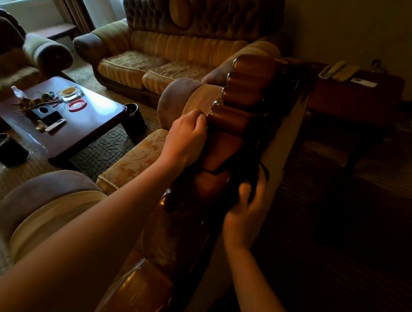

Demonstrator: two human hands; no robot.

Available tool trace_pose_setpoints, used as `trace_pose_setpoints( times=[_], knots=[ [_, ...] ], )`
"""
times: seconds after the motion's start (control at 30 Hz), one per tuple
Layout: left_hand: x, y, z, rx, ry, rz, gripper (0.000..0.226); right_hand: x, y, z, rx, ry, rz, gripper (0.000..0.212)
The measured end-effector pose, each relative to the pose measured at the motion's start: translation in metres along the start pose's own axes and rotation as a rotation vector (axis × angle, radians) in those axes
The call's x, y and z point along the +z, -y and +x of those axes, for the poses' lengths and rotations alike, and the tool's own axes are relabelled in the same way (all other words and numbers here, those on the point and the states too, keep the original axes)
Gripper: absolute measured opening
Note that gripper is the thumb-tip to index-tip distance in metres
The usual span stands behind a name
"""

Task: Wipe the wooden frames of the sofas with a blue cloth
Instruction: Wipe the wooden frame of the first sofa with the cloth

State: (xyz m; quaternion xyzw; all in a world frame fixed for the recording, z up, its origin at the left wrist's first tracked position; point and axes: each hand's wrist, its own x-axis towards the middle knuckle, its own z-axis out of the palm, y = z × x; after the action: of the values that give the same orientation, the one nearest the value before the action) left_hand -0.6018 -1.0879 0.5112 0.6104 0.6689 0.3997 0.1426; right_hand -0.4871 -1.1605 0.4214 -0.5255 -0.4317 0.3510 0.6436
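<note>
Glossy scalloped wooden frame (231, 123); left hand (186, 138) curled on it, right hand (245, 206) gripping dark cloth (245, 170).

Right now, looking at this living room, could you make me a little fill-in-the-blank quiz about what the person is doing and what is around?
1. Both hands work along the carved wooden ____ of the nearest sofa.
2. The right hand grips a dark ____.
3. The red ashtray sits on the coffee ____.
4. On the side table by the wall rests a ____.

Missing words: frame; cloth; table; telephone
</note>
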Motion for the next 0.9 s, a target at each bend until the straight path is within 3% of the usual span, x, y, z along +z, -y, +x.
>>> trace_pose_setpoints(
  times=[0.17,0.27,0.37,0.43,0.5,0.9],
  knots=[
    [0.000,0.001,-0.003,0.035,0.000,-0.003,0.029,-0.005,0.011,-0.026,0.005,0.051,0.034,0.043],
    [-0.001,0.000,-0.003,0.033,0.016,-0.020,0.029,0.003,0.024,0.021,-0.009,0.104,0.053,0.051],
    [-0.001,0.002,-0.002,0.029,0.027,-0.029,0.030,0.014,0.027,0.075,0.075,0.042,0.056,0.057],
    [-0.002,0.002,-0.001,0.029,0.039,-0.040,0.029,0.017,0.021,0.084,0.100,0.017,0.029,0.051],
    [-0.001,0.002,0.000,0.027,0.049,-0.052,0.028,0.016,0.013,0.074,0.099,0.002,0.009,0.042],
    [-0.003,0.000,-0.004,0.047,0.074,-0.114,0.032,0.005,0.020,-0.057,0.080,-0.125,0.082,0.040]
  ],
)
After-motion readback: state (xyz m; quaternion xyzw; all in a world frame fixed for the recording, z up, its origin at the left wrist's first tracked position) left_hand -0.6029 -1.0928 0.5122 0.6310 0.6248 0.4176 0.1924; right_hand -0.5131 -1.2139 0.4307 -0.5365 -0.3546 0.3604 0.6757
